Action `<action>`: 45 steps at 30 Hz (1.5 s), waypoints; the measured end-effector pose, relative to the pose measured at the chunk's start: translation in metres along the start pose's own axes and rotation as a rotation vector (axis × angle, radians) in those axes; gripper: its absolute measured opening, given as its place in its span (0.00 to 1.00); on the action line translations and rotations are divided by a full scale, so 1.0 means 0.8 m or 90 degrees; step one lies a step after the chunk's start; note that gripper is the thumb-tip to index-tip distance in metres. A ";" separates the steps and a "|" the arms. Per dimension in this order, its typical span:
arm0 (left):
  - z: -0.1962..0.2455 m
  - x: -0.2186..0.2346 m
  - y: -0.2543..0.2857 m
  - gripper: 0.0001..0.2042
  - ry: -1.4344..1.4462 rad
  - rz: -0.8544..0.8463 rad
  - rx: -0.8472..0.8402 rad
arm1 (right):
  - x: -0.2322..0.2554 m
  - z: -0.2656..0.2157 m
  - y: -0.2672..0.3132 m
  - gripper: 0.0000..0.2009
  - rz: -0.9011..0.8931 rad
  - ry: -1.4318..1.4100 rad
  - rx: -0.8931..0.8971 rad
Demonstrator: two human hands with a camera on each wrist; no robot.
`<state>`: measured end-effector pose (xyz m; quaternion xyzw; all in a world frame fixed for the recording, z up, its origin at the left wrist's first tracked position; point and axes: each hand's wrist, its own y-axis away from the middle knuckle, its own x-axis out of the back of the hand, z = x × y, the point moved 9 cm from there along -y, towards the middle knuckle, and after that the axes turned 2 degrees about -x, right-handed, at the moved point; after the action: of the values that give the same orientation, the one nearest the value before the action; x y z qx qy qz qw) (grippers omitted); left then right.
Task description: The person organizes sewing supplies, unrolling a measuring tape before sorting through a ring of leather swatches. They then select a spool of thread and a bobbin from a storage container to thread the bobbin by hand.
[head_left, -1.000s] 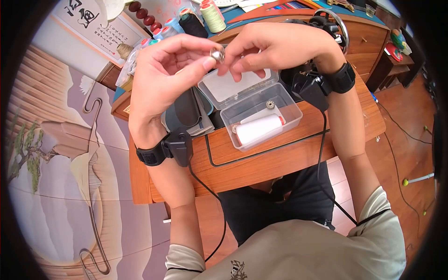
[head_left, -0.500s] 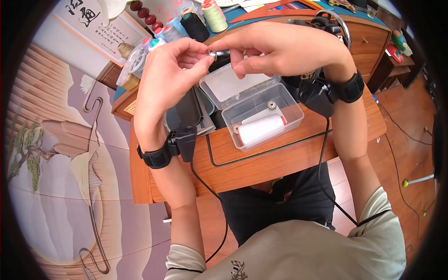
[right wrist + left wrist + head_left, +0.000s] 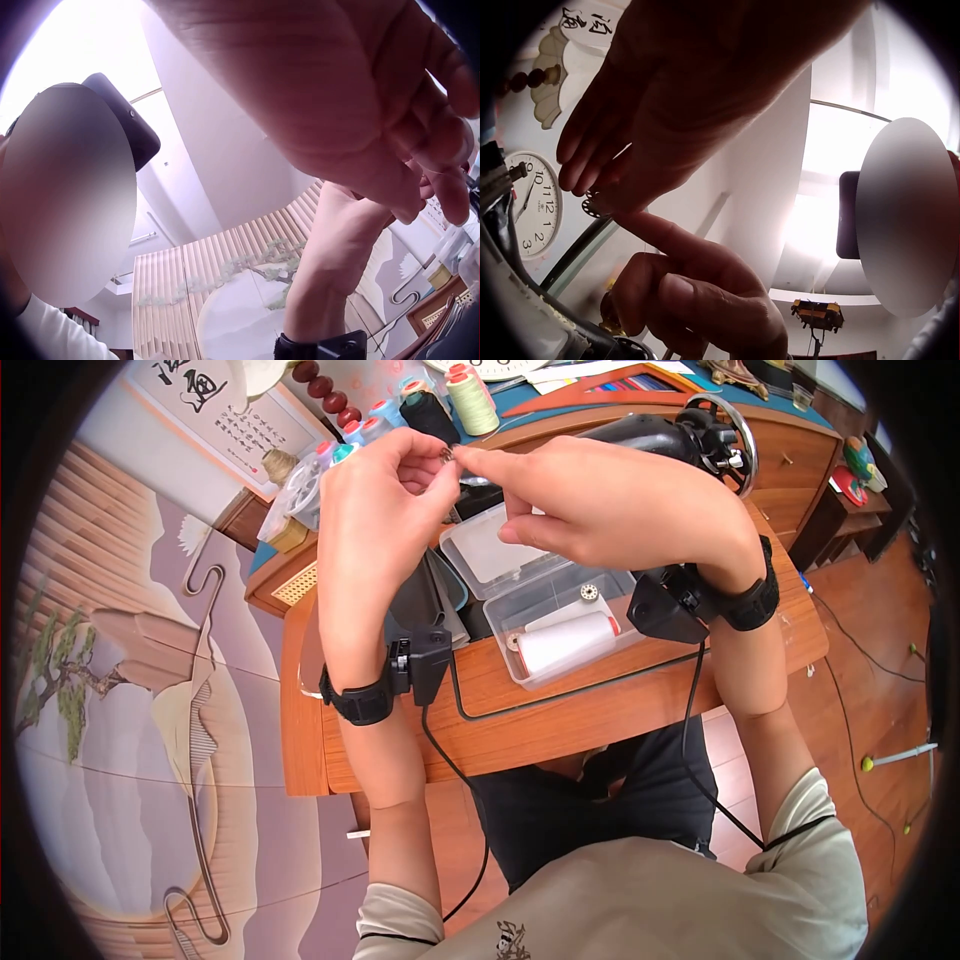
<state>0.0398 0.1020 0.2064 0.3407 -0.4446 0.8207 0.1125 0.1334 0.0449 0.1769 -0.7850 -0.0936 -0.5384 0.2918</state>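
Note:
My left hand [image 3: 370, 520] pinches a small metal bobbin [image 3: 447, 456] between thumb and index finger, raised over the back of the table. Holes in the bobbin's face show in the left wrist view, where the fingertips cover part of it. From the other side comes my right hand [image 3: 620, 500], its index finger stretched out with the tip right at the bobbin; its other fingers bend loosely below. Under the hands stands an open clear plastic box [image 3: 510, 612] with a white thread spool [image 3: 568, 645] and another metal bobbin [image 3: 589, 592] inside.
Behind the right hand is a black sewing machine [image 3: 640, 430] with a shiny handwheel [image 3: 748, 455]. Several thread cones, among them a pale green one [image 3: 471, 402], stand at the back. A dark folder [image 3: 418, 605] lies left of the box. Cables [image 3: 690, 710] hang from both wrist cameras.
Both hands have risen slightly. My right index finger has straightened and come up to the bobbin, which has turned from showing its face to the head camera. The box stays put.

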 end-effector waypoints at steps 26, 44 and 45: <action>0.017 -0.044 0.039 0.10 0.271 -0.514 -0.048 | 0.002 0.042 -0.006 0.08 -0.161 -0.533 0.051; -0.011 -0.005 0.001 0.09 0.356 -0.136 0.010 | -0.020 -0.015 -0.001 0.10 -0.268 -0.448 0.071; -0.010 -0.001 0.002 0.10 0.431 -0.122 0.013 | -0.027 -0.014 0.000 0.10 -0.295 -0.437 0.073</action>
<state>0.0365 0.1076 0.2019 0.0907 -0.3394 0.8773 0.3269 0.1154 0.0424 0.1603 -0.8596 -0.3896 -0.2906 0.1576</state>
